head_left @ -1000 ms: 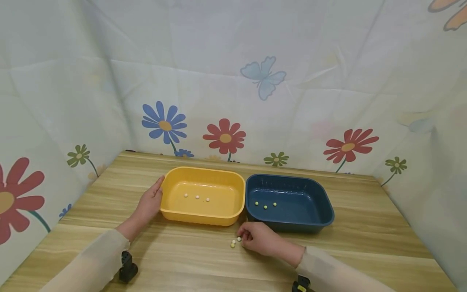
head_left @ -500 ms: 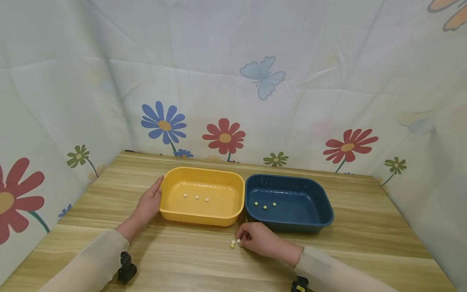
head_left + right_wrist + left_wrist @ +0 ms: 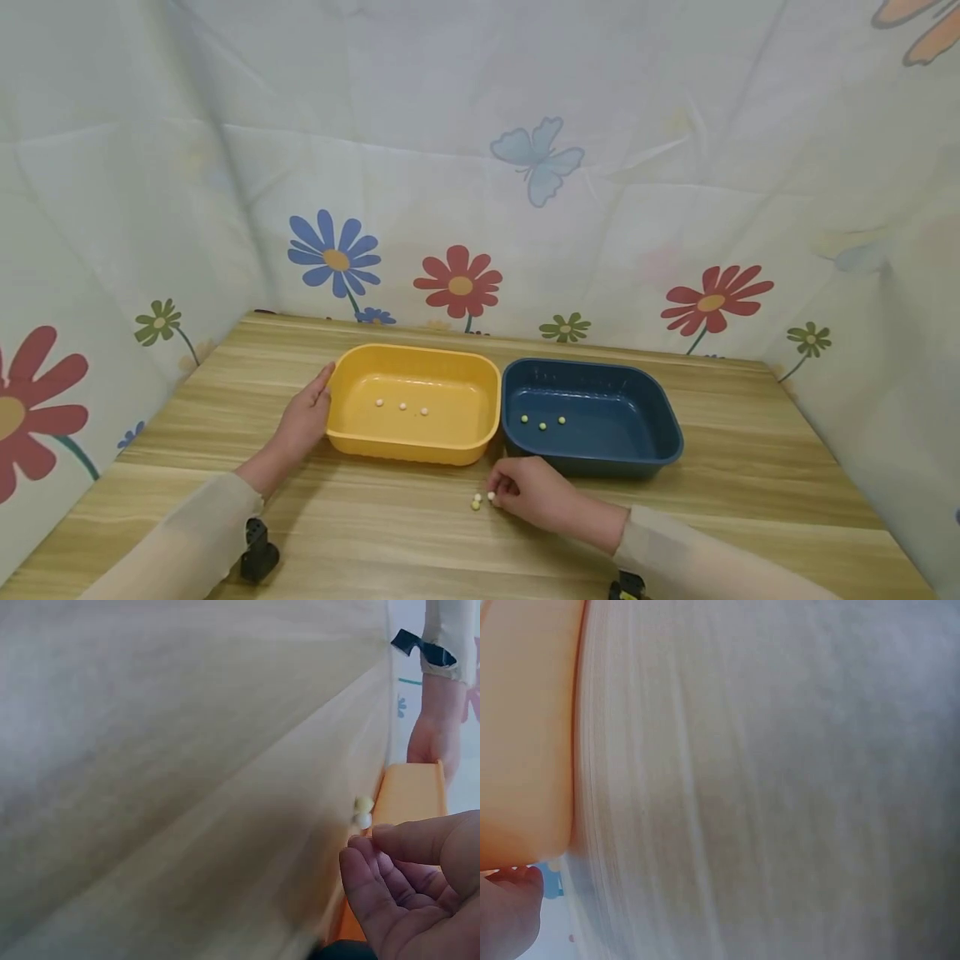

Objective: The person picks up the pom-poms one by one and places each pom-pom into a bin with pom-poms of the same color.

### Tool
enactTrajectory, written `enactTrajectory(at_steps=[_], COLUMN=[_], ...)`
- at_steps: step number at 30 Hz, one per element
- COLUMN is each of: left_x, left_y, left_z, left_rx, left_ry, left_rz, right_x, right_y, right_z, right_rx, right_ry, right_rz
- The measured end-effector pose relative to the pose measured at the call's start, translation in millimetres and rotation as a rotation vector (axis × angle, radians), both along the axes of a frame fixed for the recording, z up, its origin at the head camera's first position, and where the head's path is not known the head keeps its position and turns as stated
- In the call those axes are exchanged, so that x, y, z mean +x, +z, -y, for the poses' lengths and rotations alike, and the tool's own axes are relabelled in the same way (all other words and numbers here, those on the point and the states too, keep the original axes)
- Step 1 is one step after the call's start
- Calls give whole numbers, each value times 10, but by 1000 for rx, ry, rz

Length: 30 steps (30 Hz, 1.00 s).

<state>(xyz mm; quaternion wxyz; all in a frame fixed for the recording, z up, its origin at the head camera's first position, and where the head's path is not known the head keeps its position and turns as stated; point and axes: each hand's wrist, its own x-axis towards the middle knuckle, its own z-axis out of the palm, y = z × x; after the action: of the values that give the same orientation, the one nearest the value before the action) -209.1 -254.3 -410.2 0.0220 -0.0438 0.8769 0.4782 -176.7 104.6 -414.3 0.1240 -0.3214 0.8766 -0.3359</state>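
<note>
In the head view my left hand [image 3: 303, 417] rests against the outer left end of a yellow plastic bin [image 3: 412, 439], its fingers extended along the wall. That bin holds several small white beads [image 3: 402, 407]. In front of the gap between the two bins, my right hand [image 3: 536, 492] pinches a small white bead [image 3: 491, 496] at its fingertips, low over the table. Thumb and fingertips hide this bead in the right wrist view. Just left of them, a white bead [image 3: 364, 820] and a yellow-green bead [image 3: 364, 804] lie side by side.
A dark blue bin [image 3: 600, 461] stands right beside the yellow one, with several yellow-green beads [image 3: 543, 426] inside. Both sit on a wood-grain table [image 3: 360, 533]. A flower-printed curtain [image 3: 420, 192] closes off the back and sides.
The white bead at my right fingertips has shifted slightly toward me and away from the other two beads. The left hand stays on the yellow bin; the whole view has drifted slightly.
</note>
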Motion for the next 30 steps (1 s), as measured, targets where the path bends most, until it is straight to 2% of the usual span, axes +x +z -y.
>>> enactTrajectory(at_steps=[6,14,20,22,30], left_x=[4,-1,7,6,0], left_y=[0,-2,6,8,-3], left_z=[-2,4,15,17,22], left_rx=[-7,-5,4,4,-6], left_ry=[5,0,-2,0,3], left_rz=[15,12,7,4,13], right_x=[11,-100,-335,-426,-729], right_y=[210,585,817,876,1028], right_z=[-20,-32,80,139,418], right_rx=[1,1,12,24,85], right_ry=[6,15,77,106,133], right_rz=[32,157,262,266,295])
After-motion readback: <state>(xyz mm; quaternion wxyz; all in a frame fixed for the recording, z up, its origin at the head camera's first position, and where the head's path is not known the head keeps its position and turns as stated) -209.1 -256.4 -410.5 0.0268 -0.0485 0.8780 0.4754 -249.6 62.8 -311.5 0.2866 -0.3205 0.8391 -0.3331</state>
